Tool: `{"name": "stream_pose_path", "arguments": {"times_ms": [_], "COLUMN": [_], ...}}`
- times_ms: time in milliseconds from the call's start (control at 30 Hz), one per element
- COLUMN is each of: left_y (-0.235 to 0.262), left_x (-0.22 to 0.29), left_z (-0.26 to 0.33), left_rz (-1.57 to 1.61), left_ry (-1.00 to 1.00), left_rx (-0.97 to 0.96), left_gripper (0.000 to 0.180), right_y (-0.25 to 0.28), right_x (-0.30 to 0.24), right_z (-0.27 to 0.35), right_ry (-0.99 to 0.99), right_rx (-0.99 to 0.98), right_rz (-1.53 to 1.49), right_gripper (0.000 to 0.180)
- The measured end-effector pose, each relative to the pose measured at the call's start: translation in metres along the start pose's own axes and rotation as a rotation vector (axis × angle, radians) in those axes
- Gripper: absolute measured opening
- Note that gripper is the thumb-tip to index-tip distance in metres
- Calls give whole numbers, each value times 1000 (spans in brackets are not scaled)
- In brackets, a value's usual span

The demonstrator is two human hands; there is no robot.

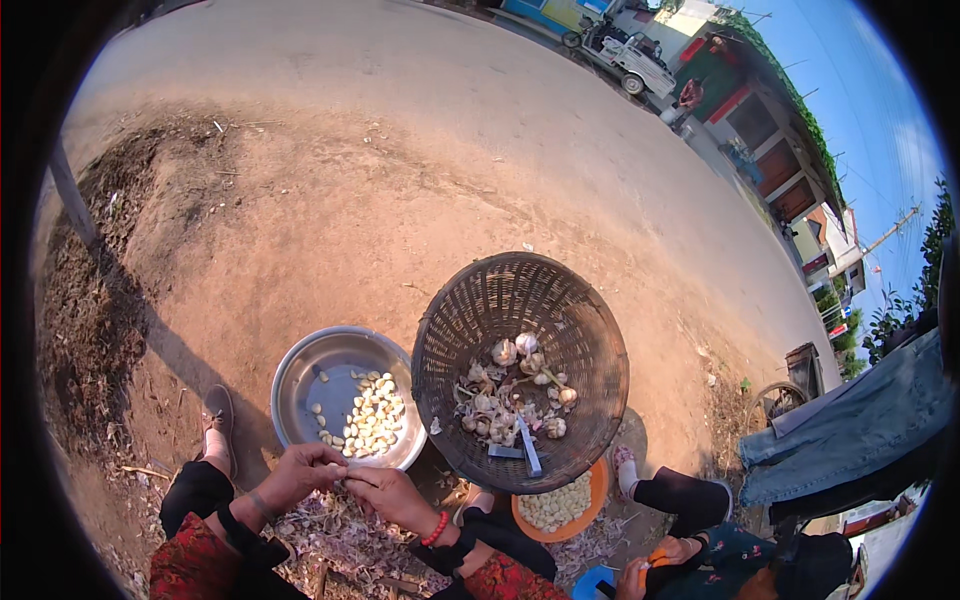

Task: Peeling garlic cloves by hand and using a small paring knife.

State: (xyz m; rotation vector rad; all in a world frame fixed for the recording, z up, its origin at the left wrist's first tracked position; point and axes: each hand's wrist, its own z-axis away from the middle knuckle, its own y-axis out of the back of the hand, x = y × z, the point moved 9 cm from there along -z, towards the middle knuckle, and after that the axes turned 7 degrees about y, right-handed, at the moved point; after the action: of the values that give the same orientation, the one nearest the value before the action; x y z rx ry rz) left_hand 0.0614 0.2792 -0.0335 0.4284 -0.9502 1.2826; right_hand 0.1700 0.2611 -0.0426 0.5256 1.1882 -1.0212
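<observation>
My left hand (297, 475) and my right hand (395, 499) meet at the near rim of a steel basin (296, 372), fingers pinched together. Between their fingertips is a small whitish piece, a garlic clove by its look, mostly covered by the fingers. Peeled garlic cloves (372, 412) lie heaped on the right side of the basin's floor. To the right stands a dark woven basket (460, 315). Inside it are several garlic bulbs (504, 352), loose skins and two small grey blocks or bars (529, 448).
An orange bowl (599, 490) of peeled cloves sits below the basket. Beside it, another person's hands (678, 550) hold something orange. Garlic skins (340, 535) litter the ground at my feet. A post (75, 195) rises at left; a road (420, 80) runs beyond the dirt.
</observation>
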Motion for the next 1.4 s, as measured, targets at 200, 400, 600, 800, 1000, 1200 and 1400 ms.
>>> {"name": "stream_pose_path", "arguments": {"times_ms": [200, 400, 600, 800, 1000, 1200, 1400], "left_y": [2, 2, 4, 3, 23, 22, 17], "left_x": [3, 4, 0, 6, 2, 3, -5], "left_z": [-1, -1, -1, 2, -3, -5, -4], "left_rz": [5, -12, -85, -159, 62, 230, 209], "left_ry": [3, 25, 14, 14, 41, 49, 79], "left_rx": [-29, -32, -51, -37, 47, 36, -11], "left_gripper": [15, 15, 17, 22, 12, 9, 14], "right_y": [2, 4, 6, 21, 2, -87, -83], "right_x": [-3, 0, -2, -13, -26, 47, 33], "right_z": [-3, -4, -3, -3, 4, 47, 37], "right_ry": [39, 66, 9, 68, 62, 61, 140], "right_rx": [19, 27, 34, 106, -111, -838, -749], "right_rz": [-15, -46, -74, -163, -162, 786, 678], "right_gripper": [23, 24, 24, 24, 22, 36, 49]}}
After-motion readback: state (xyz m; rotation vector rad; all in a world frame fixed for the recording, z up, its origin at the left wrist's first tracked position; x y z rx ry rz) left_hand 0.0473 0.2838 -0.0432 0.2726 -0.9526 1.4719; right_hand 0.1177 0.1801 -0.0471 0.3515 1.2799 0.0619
